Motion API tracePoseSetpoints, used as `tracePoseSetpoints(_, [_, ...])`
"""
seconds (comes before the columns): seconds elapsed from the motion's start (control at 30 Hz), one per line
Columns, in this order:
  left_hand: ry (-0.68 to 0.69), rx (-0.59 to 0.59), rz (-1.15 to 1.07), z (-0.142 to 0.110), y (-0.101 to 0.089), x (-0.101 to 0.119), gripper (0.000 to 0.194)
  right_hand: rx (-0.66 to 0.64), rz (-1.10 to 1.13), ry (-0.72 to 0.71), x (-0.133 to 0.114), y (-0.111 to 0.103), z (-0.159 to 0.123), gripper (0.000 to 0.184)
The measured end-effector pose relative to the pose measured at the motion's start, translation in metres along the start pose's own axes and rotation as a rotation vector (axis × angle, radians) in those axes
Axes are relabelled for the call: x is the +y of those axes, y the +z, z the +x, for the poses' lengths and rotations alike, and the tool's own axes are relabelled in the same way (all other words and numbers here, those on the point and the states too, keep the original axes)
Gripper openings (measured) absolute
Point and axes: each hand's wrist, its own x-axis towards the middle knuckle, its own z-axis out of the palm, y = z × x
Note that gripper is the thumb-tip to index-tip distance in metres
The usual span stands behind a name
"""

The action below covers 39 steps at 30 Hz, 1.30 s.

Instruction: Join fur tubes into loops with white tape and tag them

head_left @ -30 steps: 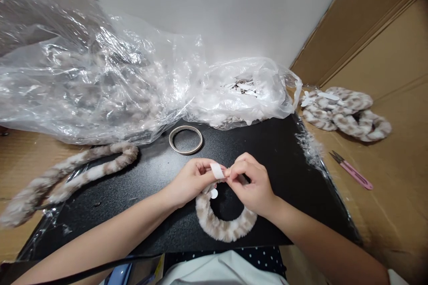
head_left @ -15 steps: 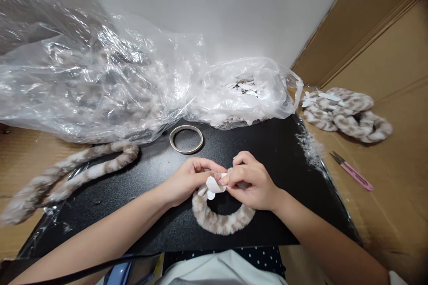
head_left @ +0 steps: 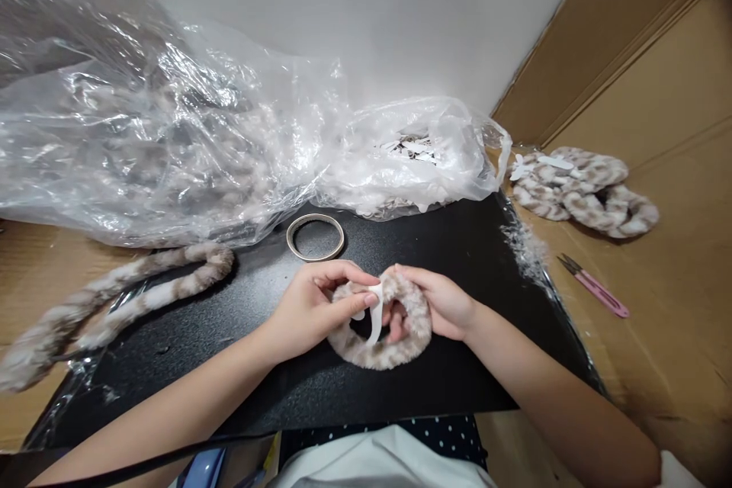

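A fluffy white-and-brown plush ring (head_left: 374,357) is held between my two hands just over the black table (head_left: 274,389). My left hand (head_left: 317,311) pinches its upper left part, thumb and forefinger closed on the base of a white strip (head_left: 374,324). The strip's loose end hangs down across the ring's opening. My right hand (head_left: 443,301) grips the ring's right side, with fingertips showing through the hole. What the fabric covers of those fingers is hidden.
Behind lie a big clear plastic bag (head_left: 142,145) of fluffy pieces and a smaller bag (head_left: 417,168) with white strips. A tape roll (head_left: 315,237) is ahead; a long plush tube (head_left: 160,293) lies left. Right are pink thread snips (head_left: 595,286) and finished-looking plush rings (head_left: 589,191).
My right hand has shifted from pinching beside the white strip to holding the ring's right side. The ring is raised and turned, and the strip now hangs down inside its opening.
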Motion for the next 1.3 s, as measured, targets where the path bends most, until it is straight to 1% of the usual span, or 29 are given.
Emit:
tracePoseSetpoints(0.03, [0.097,-0.005,0.092,-0.001,0.000,0.000,0.010,-0.070,0.002,0.116,0.000,0.000,0.000,0.046])
tracePoseSetpoints(0.07, [0.196,-0.012,0.174,-0.002,0.000,0.000,0.010,-0.122,0.002,0.199,0.000,-0.001,0.000,0.055])
tracePoseSetpoints(0.13, [0.374,-0.034,0.307,-0.004,0.000,-0.002,0.014,-0.179,0.006,0.289,-0.001,-0.003,-0.001,0.067])
tracePoseSetpoints(0.2, [0.532,-0.050,0.389,-0.005,0.000,-0.004,0.018,-0.227,0.007,0.337,-0.001,-0.004,-0.002,0.072])
tracePoseSetpoints(0.23, [0.594,-0.058,0.418,-0.005,0.000,-0.006,0.019,-0.241,0.009,0.355,-0.001,-0.003,-0.003,0.070])
tracePoseSetpoints(0.27, [0.642,-0.061,0.442,-0.005,0.001,-0.007,0.019,-0.230,0.014,0.354,-0.001,-0.002,-0.003,0.063])
tracePoseSetpoints(0.3, [0.672,-0.063,0.463,-0.006,0.001,-0.008,0.018,-0.188,0.023,0.329,0.000,-0.001,-0.003,0.053])
tracePoseSetpoints(0.33, [0.691,-0.062,0.483,-0.006,0.002,-0.009,0.017,-0.116,0.033,0.278,0.001,0.001,-0.002,0.040])
tracePoseSetpoints(0.37, [0.701,-0.060,0.502,-0.006,0.002,-0.009,0.017,-0.021,0.041,0.206,0.002,0.004,-0.002,0.028])
tracePoseSetpoints(0.4, [0.707,-0.056,0.517,-0.006,0.003,-0.010,0.016,0.078,0.042,0.123,0.003,0.006,-0.001,0.020])
tracePoseSetpoints(0.47, [0.723,-0.046,0.527,-0.006,0.004,-0.010,0.016,0.228,0.018,-0.042,0.004,0.011,-0.001,0.019])
tracePoseSetpoints(0.53, [0.732,-0.044,0.505,-0.005,0.006,-0.010,0.017,0.285,-0.029,-0.173,0.004,0.015,-0.002,0.023])
tracePoseSetpoints(0.63, [0.709,-0.041,0.459,-0.006,0.008,-0.009,0.020,0.309,-0.085,-0.281,0.003,0.019,-0.005,0.027])
tracePoseSetpoints(0.77, [0.653,0.005,0.458,-0.006,0.010,-0.010,0.020,0.338,-0.124,-0.280,0.002,0.020,-0.008,0.031])
tracePoseSetpoints(0.83, [0.624,0.009,0.465,-0.006,0.011,-0.010,0.019,0.356,-0.164,-0.295,0.002,0.020,-0.008,0.030])
tracePoseSetpoints(0.97, [0.560,-0.073,0.462,-0.004,0.010,-0.010,0.015,0.394,-0.271,-0.387,0.000,0.019,-0.010,0.024])
tracePoseSetpoints(1.13, [0.493,-0.172,0.437,-0.003,0.010,-0.008,0.011,0.394,-0.424,-0.434,-0.002,0.019,-0.014,0.023])
tracePoseSetpoints(1.2, [0.472,-0.169,0.449,-0.003,0.011,-0.008,0.011,0.398,-0.509,-0.504,-0.001,0.019,-0.015,0.021])
tracePoseSetpoints(1.3, [0.442,-0.074,0.480,-0.004,0.014,-0.010,0.008,0.452,-0.675,-0.683,0.002,0.021,-0.015,0.014])
